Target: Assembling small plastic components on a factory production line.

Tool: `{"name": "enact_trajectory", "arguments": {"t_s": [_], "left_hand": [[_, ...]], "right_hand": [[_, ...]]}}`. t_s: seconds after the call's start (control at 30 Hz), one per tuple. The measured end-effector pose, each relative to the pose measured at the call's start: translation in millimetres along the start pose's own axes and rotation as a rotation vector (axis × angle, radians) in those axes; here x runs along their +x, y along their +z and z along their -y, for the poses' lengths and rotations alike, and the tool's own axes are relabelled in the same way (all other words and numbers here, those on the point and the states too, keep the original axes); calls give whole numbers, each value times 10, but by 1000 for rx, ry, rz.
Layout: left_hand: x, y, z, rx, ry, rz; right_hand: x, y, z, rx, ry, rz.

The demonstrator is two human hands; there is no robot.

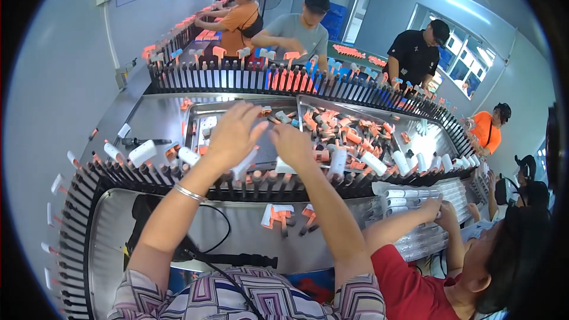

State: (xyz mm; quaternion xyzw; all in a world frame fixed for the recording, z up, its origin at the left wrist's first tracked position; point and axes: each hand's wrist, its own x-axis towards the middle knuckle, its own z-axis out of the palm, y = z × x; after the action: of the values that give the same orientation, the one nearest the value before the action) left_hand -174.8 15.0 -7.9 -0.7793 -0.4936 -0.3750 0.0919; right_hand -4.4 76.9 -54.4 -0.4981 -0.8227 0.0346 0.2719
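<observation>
Over two rectangular steel trays (264, 149), the left hand (236, 133) is held open, the right hand (291, 147) half-curled, its grip hidden; uncountable orange-and-white plastic pieces (354, 136) are heaped in the right tray

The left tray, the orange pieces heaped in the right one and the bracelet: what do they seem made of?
Left tray: probably stainless steel, smooth and grey with a sheen.
Orange pieces: likely moulded plastic, evenly coloured, repeated shapes.
Bracelet: shiny, silvery, perhaps metal; which one stays open.
</observation>
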Motion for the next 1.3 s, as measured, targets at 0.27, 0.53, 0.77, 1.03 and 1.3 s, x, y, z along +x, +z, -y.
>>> {"name": "enact_trajectory", "arguments": {"t_s": [0.27, 0.53, 0.77, 1.03, 1.3], "left_hand": [[-200, 252, 331, 93, -292, 478], [-8, 221, -40, 143, -88, 87], [227, 711, -330, 2, 32, 132], [83, 512, -95, 65, -160, 318], [97, 313, -128, 232, 46, -64]], "right_hand": [[126, -1049, -411, -100, -56, -362], [-244, -544, -1060, 44, 238, -8], [-70, -359, -516, 49, 79, 30], [224, -1146, -720, -17, -104, -343], [-325, -952, -1292, -291, 391, 176]]}}
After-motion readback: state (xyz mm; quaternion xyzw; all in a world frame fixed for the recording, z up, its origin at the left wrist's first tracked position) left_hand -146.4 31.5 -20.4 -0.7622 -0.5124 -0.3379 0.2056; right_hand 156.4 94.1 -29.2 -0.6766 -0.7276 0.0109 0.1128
